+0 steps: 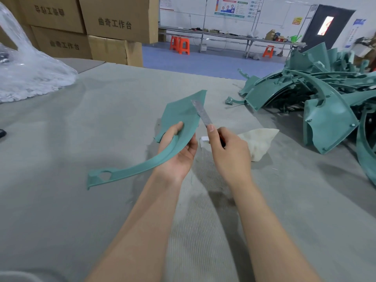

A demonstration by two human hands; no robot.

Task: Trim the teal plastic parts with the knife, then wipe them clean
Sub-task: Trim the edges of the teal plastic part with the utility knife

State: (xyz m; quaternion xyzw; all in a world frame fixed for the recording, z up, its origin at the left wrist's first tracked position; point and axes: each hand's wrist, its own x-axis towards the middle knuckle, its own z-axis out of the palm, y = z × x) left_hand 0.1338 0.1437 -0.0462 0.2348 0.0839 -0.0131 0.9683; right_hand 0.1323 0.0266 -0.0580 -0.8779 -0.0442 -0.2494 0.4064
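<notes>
The left hand [176,152] and right hand [231,152] are raised over the grey counter [71,129], whose far right carries a heap of teal parts [325,119]. The left hand grips a long curved teal part [181,110], thumb on top, fingers curled beneath. A cream cloth [258,143] lies just beside the right hand, which clasps a knife [201,115], its blade seemingly touching the part's wide end.

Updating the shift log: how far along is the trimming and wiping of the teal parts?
Done: no finished stack shows, so I cannot tell. In hand: the left hand holds one teal part while the right hand holds the knife, blade at its edge, so trimming. Left: wiping it with the cloth lying on the table, then the big pile of parts at right.
</notes>
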